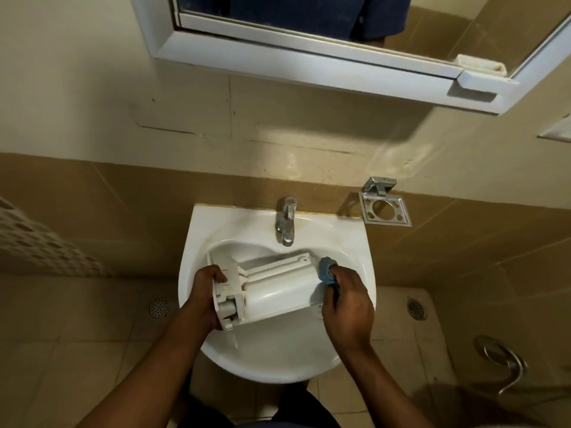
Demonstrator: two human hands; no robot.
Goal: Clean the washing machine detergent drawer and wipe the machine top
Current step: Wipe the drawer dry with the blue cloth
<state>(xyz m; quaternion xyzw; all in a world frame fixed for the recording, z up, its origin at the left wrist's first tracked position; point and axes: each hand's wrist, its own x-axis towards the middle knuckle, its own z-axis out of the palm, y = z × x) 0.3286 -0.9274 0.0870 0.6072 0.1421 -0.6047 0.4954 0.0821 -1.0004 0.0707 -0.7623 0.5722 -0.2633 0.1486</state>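
- Detergent drawer (pixel 278 291) is lying across the bowl of the white sink (pixel 278 362), long side running left to right, with a smooth white outer face turned up at the camera.
- Left hand (pixel 207 293) is gripping the drawer's front-panel end, fingers curled round the edge and thumb on top.
- Right hand (pixel 346 304) is pinching a bunched-up blue cloth (pixel 325 270) and pressing it against the drawer's far right end.
- Some tiny markings are showing on the front piece near the left thumb, but they're way too small to read, so I'm not getting any brand off it.
- Drawer's compartments aren't facing the camera, and the right end is sitting behind the cloth and knuckles, so I can't tell how clean it's looking.
- Chrome tap (pixel 287 222) is standing at the back of the sink, spout pointing down just behind the drawer.
- Square metal holder (pixel 385 208) is hanging on the tan wall to the right of the tap.
- Mirror cabinet (pixel 309 57) up top is getting cut off by the frame edge, and it's only reflecting dark blue clothing.
- White perforated basket (pixel 37 242) is poking in at the left edge, mostly out of shot.
- Two round floor drains, left drain (pixel 159 307) and right drain (pixel 416 308), are showing either side of the sink.
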